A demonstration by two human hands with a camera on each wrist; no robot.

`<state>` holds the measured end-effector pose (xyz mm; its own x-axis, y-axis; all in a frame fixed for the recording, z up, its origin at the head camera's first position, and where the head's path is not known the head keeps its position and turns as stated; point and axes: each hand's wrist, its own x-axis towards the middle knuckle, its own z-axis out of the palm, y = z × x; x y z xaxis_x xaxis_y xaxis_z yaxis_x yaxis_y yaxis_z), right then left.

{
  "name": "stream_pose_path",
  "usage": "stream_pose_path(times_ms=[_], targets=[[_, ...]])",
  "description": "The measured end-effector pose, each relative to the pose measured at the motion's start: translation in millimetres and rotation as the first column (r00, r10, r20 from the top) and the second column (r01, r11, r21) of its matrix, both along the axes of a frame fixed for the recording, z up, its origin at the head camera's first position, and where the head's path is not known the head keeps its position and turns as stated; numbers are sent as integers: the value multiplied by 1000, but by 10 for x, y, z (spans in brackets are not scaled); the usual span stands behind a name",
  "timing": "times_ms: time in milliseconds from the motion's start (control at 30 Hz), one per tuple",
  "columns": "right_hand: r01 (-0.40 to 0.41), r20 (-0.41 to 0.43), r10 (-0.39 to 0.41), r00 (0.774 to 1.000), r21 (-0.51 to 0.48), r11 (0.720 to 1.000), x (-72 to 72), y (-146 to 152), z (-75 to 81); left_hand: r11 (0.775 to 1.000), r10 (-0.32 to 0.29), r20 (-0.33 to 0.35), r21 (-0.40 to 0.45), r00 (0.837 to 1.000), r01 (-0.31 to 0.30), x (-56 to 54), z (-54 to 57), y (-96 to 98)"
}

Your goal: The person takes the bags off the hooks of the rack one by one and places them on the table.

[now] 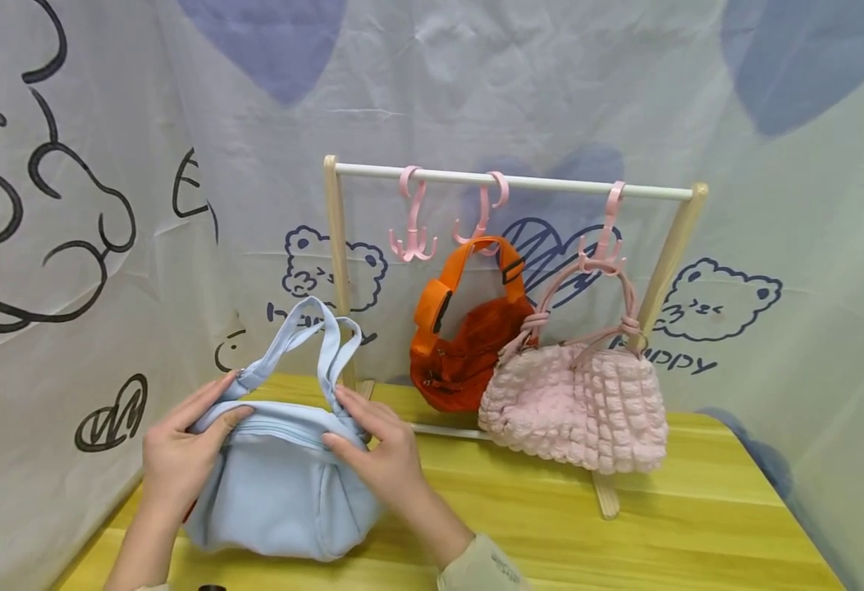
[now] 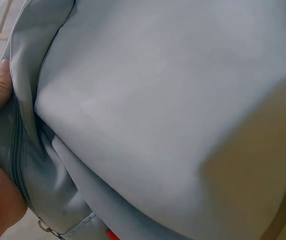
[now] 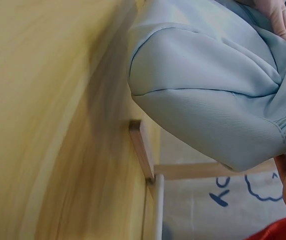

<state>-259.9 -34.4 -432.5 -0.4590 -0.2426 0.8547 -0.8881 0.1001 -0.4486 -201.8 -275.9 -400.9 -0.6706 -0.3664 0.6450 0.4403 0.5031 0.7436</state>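
Observation:
A light blue handbag [image 1: 276,501] is held upright over the table by both hands. My left hand [image 1: 184,447] grips the upper left corner, thumb on the front near the zipper. At the upper right corner, my right hand [image 1: 395,460] pinches the bag's edge between thumb and fingers. The bag's two straps [image 1: 328,353] stand up above the opening. Close up in the left wrist view, the bag's side [image 2: 158,100] fills most of the picture. Its rounded end [image 3: 203,110] shows in the right wrist view; whether the base touches the table is unclear.
Behind the bag stands a wooden rack with a white rail [image 1: 446,176]. Three pink hooks hang on it, the left one [image 1: 413,238] without a bag. An orange-red bag [image 1: 461,361] and a pink quilted bag [image 1: 575,406] hang further right, above the yellow wooden table [image 1: 720,509].

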Motion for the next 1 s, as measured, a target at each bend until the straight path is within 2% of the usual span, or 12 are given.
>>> stream_pose_path(times_ms=[100,167,300,400,633,833,900,1000], targets=[[-27,105,28,994,-6,1000,15,-93,-24,999,17,18,-29,1000,-16,11,38,-87],[-52,184,55,981,-22,998,23,-154,-33,999,26,50,-48,998,-24,14,68,-144],[-94,325,109,939,-61,994,22,-274,-58,991,56,108,-127,993,-42,-14,124,-282],[-104,400,128,908,-81,991,16,-360,-85,979,81,165,-200,983,-47,-40,163,-390],[-91,483,113,868,-69,993,14,-498,-152,949,118,308,-314,944,-16,-105,253,-568],[-84,536,98,838,-50,995,2,-563,-213,952,82,412,-303,908,51,-164,261,-648],[-97,565,118,817,-68,993,-8,-576,-240,955,67,431,-290,900,68,-193,248,-671],[-132,609,173,774,-111,985,-35,-593,-282,954,81,448,-294,890,61,-236,221,-715]])
